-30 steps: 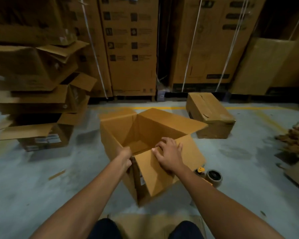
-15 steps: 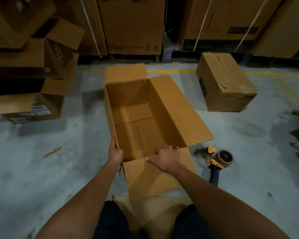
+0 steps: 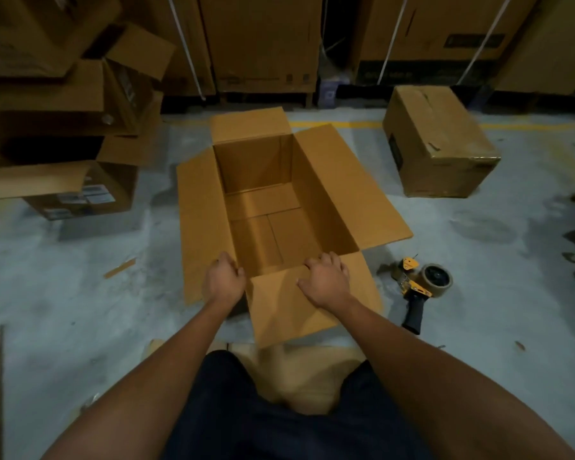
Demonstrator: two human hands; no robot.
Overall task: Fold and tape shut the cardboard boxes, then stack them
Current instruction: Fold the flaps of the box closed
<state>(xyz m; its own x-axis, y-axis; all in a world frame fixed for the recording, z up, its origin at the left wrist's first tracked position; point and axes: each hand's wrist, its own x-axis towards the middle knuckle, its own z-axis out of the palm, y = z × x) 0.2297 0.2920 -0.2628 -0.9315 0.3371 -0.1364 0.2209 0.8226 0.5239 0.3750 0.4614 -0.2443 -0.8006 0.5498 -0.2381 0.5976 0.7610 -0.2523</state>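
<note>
An open cardboard box (image 3: pixel 279 207) stands on the concrete floor in front of me, all its top flaps spread outward. My left hand (image 3: pixel 223 280) grips the near left corner of the box, fingers curled over the rim. My right hand (image 3: pixel 326 280) lies on the near flap (image 3: pixel 296 313), with its fingertips curled over the fold at the box's edge. A yellow and black tape dispenser (image 3: pixel 422 290) lies on the floor to the right of the box, untouched.
A closed cardboard box (image 3: pixel 442 144) sits on the floor at the back right. A messy stack of open boxes (image 3: pixel 63 127) fills the left. Tall strapped cartons (image 3: pixel 263 44) line the back. Flat cardboard (image 3: pixel 299 376) lies under my legs.
The left long flap has swung outward and now lies open. The box stands upright and closer below me. Both hands stay at the near end.
</note>
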